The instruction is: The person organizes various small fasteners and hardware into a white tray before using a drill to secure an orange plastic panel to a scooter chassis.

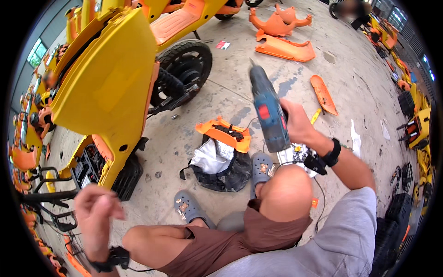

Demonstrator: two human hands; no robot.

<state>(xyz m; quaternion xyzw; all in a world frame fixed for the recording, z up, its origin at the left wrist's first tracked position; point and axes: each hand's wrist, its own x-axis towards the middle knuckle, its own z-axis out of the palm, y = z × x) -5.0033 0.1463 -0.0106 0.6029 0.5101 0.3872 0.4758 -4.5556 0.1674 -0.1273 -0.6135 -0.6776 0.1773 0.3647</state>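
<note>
My right hand (pixel 297 122) grips a blue cordless drill (pixel 270 113) with a red switch, its bit pointing up and away over the concrete floor. My left hand (pixel 94 210) hovers low at the left, blurred, fingers loosely curled with nothing seen in it, near the lower edge of a large yellow scooter body panel (pixel 108 78). Beneath that panel an open frame shows a black battery box (pixel 87 166). My knees and grey clogs (pixel 260 168) sit between the hands.
A black scooter wheel (pixel 184 69) stands behind the panel. An orange plastic piece (pixel 224 134) lies on a black bag (pixel 221 168) in front of my feet. More orange panels (pixel 284 46) lie on the floor beyond. Yellow scooters and black crates line the right edge.
</note>
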